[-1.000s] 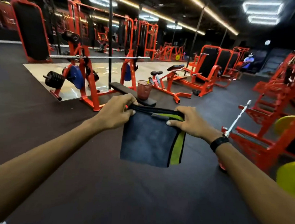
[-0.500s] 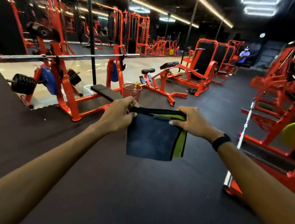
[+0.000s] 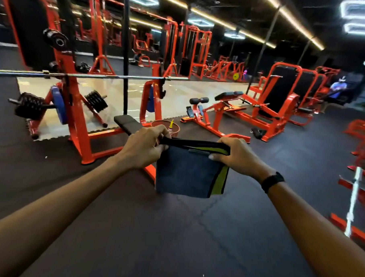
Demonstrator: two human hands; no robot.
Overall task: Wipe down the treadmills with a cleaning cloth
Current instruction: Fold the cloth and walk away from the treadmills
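A folded dark blue cleaning cloth with a yellow-green stripe and black edging hangs in front of me above the black floor. My left hand pinches its upper left corner. My right hand, with a black band on the wrist, grips its upper right corner. The cloth's top edge is stretched between both hands. No treadmill is in view.
An orange bench press rack with a steel barbell stands ahead left, its black bench pointing toward me. A red mesh bin sits behind my hands. Orange machines stand ahead right; a bar leans at right. A person sits far right.
The view has shifted closer to the bench press rack, which now sits larger at left. Both hands keep holding the cloth the same way.
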